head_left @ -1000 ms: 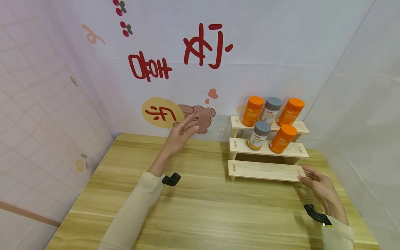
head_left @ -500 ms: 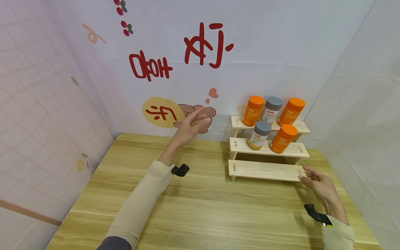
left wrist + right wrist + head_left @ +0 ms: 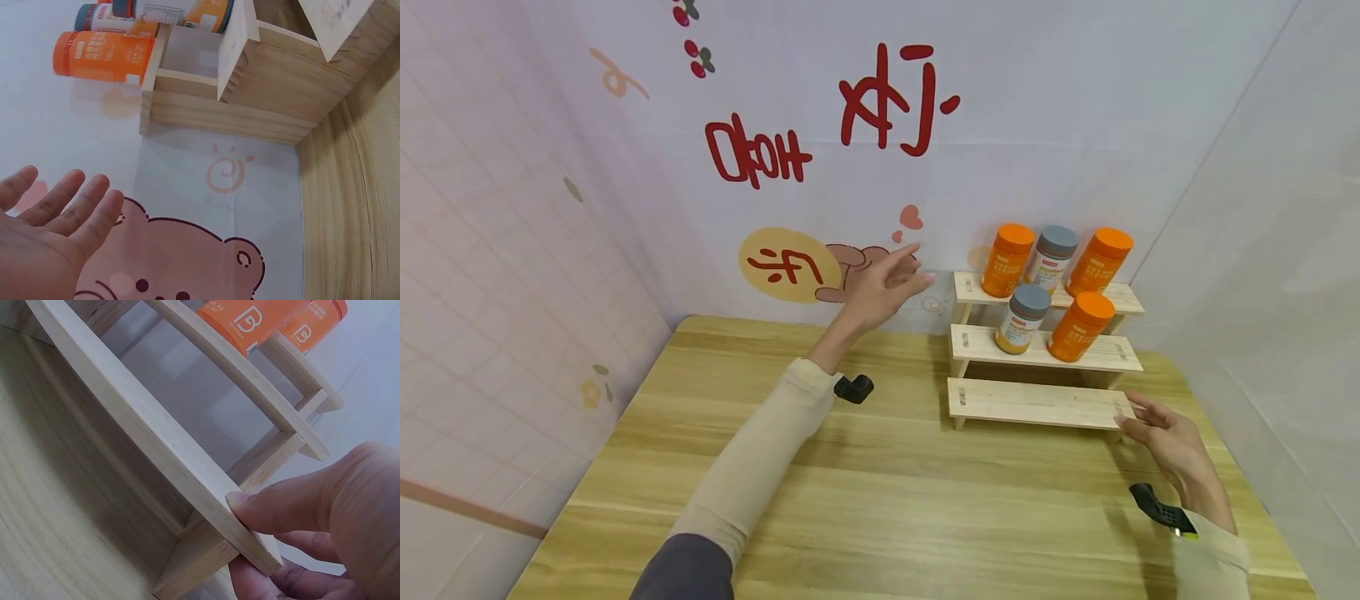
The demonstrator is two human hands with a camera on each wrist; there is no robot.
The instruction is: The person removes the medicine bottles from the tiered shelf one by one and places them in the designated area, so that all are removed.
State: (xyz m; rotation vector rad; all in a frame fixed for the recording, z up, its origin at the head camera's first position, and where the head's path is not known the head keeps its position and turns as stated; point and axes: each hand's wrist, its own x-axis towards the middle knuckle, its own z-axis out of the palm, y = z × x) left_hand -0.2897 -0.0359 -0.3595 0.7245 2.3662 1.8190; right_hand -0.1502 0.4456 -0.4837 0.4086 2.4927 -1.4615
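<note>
A three-tier wooden display shelf (image 3: pixel 1033 403) stands on the right of the table. My right hand (image 3: pixel 1172 442) grips the right end of its lowest board; the right wrist view shows the thumb (image 3: pixel 281 503) on top and fingers beneath. On the top board are an orange bottle (image 3: pixel 1008 262), a grey-capped white bottle (image 3: pixel 1051 258) and another orange bottle (image 3: pixel 1099 262). The middle board bears a grey-capped bottle (image 3: pixel 1023 319) and an orange bottle (image 3: pixel 1080 327). My left hand (image 3: pixel 880 292) hovers left of the shelf, fingers extended, holding nothing.
The wooden table (image 3: pixel 880 500) runs up to a white back wall covering (image 3: pixel 1037 100) printed with red characters and a bear. A side covering (image 3: pixel 1262 292) rises close on the right, and a grid-patterned one (image 3: pixel 482 250) on the left.
My left hand has moved right, towards the shelf. My right hand keeps its grip on the lowest board. The head view has tilted slightly; the bottles stay in place.
</note>
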